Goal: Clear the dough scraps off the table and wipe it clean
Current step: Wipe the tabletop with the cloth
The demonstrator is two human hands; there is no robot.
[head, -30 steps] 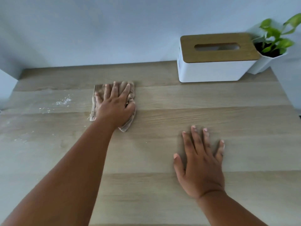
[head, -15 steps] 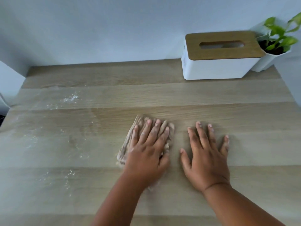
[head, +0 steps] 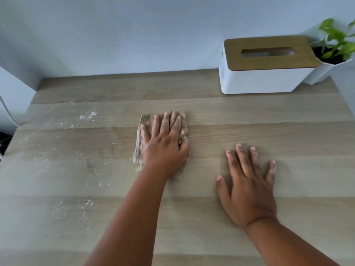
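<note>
Left hand point(head: 165, 150) flat on cloth point(head: 146, 121), mid-table point(head: 288, 131).

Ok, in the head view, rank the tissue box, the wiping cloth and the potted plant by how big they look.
1. tissue box, clearly largest.
2. wiping cloth, though the left hand pressing on it hides much of it.
3. potted plant, cut off by the frame edge and partly behind the box, so its rank against the cloth is unsure.

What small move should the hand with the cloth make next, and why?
Probably slide the cloth to the left. The left hand presses it flat near the middle of the table, and white flour specks lie on the wood to its left.
</note>
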